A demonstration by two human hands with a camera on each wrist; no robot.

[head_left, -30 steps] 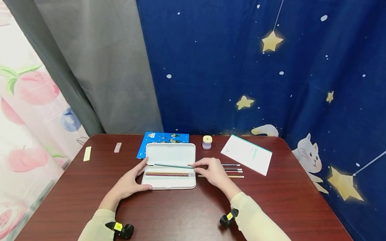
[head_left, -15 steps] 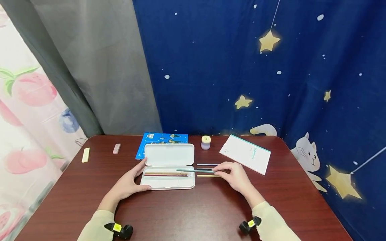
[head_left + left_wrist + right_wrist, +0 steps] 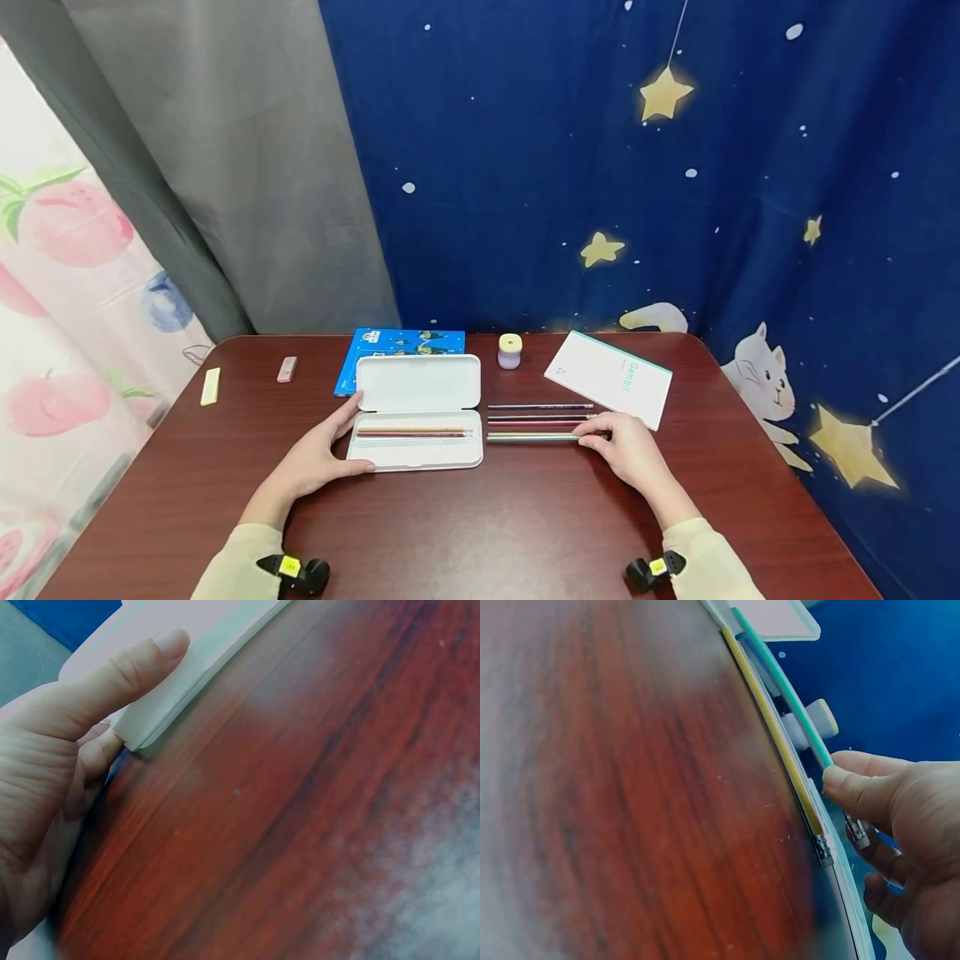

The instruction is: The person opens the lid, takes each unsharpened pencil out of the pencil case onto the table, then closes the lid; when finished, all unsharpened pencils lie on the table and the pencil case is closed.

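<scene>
My left hand [image 3: 311,463] grips the left end of an open white pencil case [image 3: 393,457], thumb on its front edge and fingers at the back. Several pencils [image 3: 411,432] lie in the case's tray. Right of the case, my right hand [image 3: 628,450] pinches a green pencil [image 3: 778,675] near its eraser end between thumb and forefinger. In the right wrist view this pencil is raised above a yellow pencil [image 3: 765,712]. More pencils [image 3: 540,407] lie behind in a row on the table, parallel to it.
Behind the case lies a blue booklet [image 3: 401,341], partly covered by the lid. A small yellow-and-purple pot [image 3: 509,353] and a white notepad [image 3: 607,379] stand and lie farther right. At the far left are a pink eraser [image 3: 287,369] and a yellow strip [image 3: 211,387].
My right hand has carried the green pencil from over the case rightward to the front of the pencil row. The left hand keeps its grip on the case.
</scene>
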